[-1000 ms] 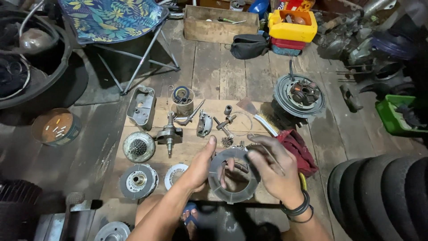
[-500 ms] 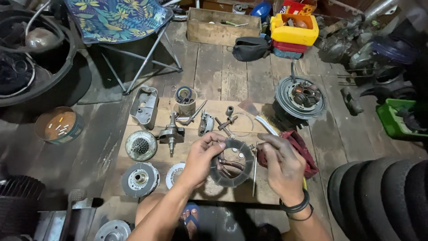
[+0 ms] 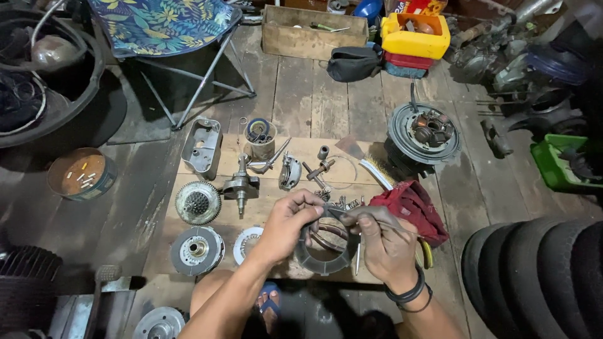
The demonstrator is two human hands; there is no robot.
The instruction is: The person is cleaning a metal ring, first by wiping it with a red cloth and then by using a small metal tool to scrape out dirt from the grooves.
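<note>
A grey ring-shaped clutch plate (image 3: 321, 260) hangs upright just above a wooden board (image 3: 267, 168). My left hand (image 3: 286, 223) pinches its top left rim. My right hand (image 3: 383, 242) grips the top right rim and also holds a thin metal tool (image 3: 357, 260) that points down. Both hands meet at the ring's upper edge. On the board lie a crankshaft (image 3: 240, 187), a toothed clutch basket (image 3: 196, 203), a round clutch hub (image 3: 196, 250), a pale ring (image 3: 246, 243) and small bolts (image 3: 342, 202).
A red rag (image 3: 413, 207) and a wire brush (image 3: 377, 172) lie right of my hands. A stator assembly (image 3: 422, 135) stands behind them, stacked tyres (image 3: 534, 276) at the right, a round tin (image 3: 80, 174) at the left, a folding chair (image 3: 157, 28) and wooden crate (image 3: 312, 31) at the back.
The ring has tilted from flat and facing me to upright. My right hand has closed in from the right and taken hold of the ring's top rim beside my left.
</note>
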